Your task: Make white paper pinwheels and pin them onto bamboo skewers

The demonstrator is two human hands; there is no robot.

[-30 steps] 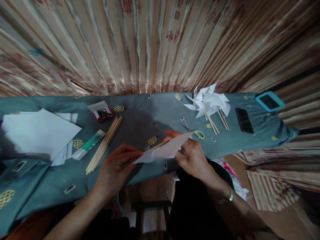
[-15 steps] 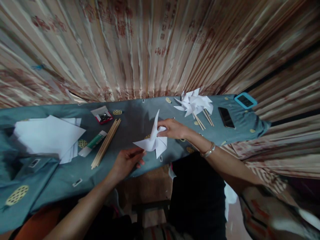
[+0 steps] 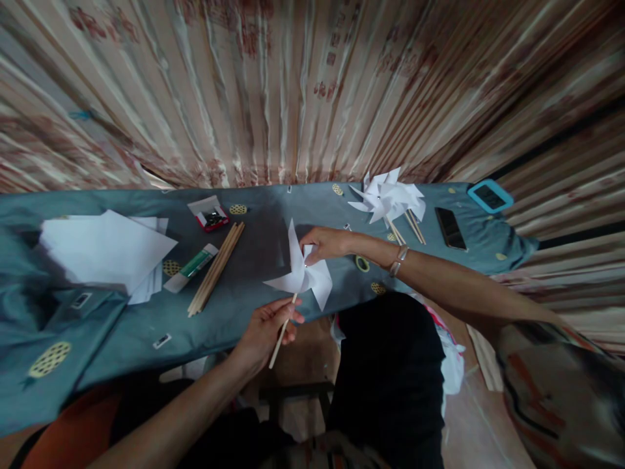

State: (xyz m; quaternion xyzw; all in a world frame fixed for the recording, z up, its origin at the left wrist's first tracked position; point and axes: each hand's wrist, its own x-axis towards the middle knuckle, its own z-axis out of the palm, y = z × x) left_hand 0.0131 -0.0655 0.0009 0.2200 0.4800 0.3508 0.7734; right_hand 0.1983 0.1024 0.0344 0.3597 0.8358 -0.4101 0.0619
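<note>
Pinching the wooden stick [image 3: 278,344] with thumb and fingers closed, the left hand [image 3: 267,327] works at the near edge of the desk [image 3: 258,260]; the stick's lower end projects past that edge. The white pinwheel [image 3: 297,280] is at the stick's upper end, between the hands. The right hand [image 3: 329,242] bends over it, fingertips beside the hub pin [image 3: 306,265]; whether this grip closes on paper cannot be told. Change noted: nearly edge-on a second ago, the pinwheel now presents its face, which, in judgement, leaves hub and blades accessible for adjustment. Clearances: a yellow-green handle [image 3: 357,264] lies near the right forearm. Leftward, open cloth separates the pinwheel from the stick bundle [image 3: 216,270], with the green-and-white tube [image 3: 191,268] alongside. Farther out are the red box [image 3: 213,220] and, rightward, a group of mounted pinwheels [image 3: 388,197]. The curtain [image 3: 288,111] bounds the far edge, likely limiting forward movement.
</note>
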